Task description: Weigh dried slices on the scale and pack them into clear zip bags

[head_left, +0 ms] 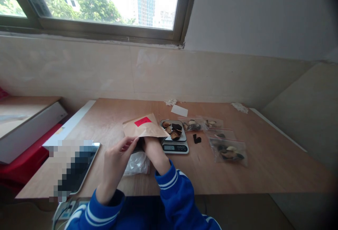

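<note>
A brown paper bag (pixel 155 128) with a red label is tilted, its mouth toward me. My left hand (pixel 117 158) pinches the near edge of its opening between thumb and fingers. Inside the bag is my right hand (pixel 154 149); its fingers are hidden, so whatever they touch cannot be seen. Just right of the bag stands a white digital scale (pixel 187 148), its display lit but too small to read surely. Brown and dark dried slices (pixel 174 131) lie on its plate. Below the bag rests a clear plastic bag (pixel 137 165).
Several zip bags (pixel 229 152) of dark and pale dried pieces lie right of the scale, near a loose dark piece (pixel 196 138). A white card (pixel 179 110) is behind. On the left, a tablet (pixel 86 168) lies near the table's front edge. Wall and window rise beyond.
</note>
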Motion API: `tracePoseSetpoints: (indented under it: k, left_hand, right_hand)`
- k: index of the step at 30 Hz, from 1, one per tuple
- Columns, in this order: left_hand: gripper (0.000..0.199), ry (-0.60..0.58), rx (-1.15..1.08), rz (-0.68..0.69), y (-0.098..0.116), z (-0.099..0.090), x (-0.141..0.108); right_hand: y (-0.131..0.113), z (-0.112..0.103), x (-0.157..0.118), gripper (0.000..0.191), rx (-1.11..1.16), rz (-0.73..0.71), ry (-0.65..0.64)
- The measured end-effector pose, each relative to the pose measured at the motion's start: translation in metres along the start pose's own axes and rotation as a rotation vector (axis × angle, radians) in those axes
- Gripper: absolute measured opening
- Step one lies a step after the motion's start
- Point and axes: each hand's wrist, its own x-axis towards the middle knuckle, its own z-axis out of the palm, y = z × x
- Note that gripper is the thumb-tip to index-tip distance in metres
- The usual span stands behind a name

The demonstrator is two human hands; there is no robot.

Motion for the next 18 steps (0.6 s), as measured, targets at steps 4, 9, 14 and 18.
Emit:
tracePoseSetpoints:
  k: [4,9,14,18]
  left_hand:
    - [0.024,0.014,0.014,0.004,-0.002,0.002,0.001]
    - [0.024,0.002,0.019,-0.001,0.000,0.004,0.003]
    - [0.025,0.020,0.092,-0.026,0.001,0.000,0.007]
    - [0.023,0.107,0.233,-0.058,0.009,-0.002,0.021]
  right_hand:
    - [-0.016,-0.036,-0.014,0.034,0.071,0.041,-0.053]
    - [-0.025,-0.056,-0.028,0.021,0.118,0.000,0.048]
    - [-0.015,-0.079,-0.060,0.013,0.383,-0.112,0.250]
    - [0.035,-0.100,-0.085,0.012,0.303,-0.006,0.430]
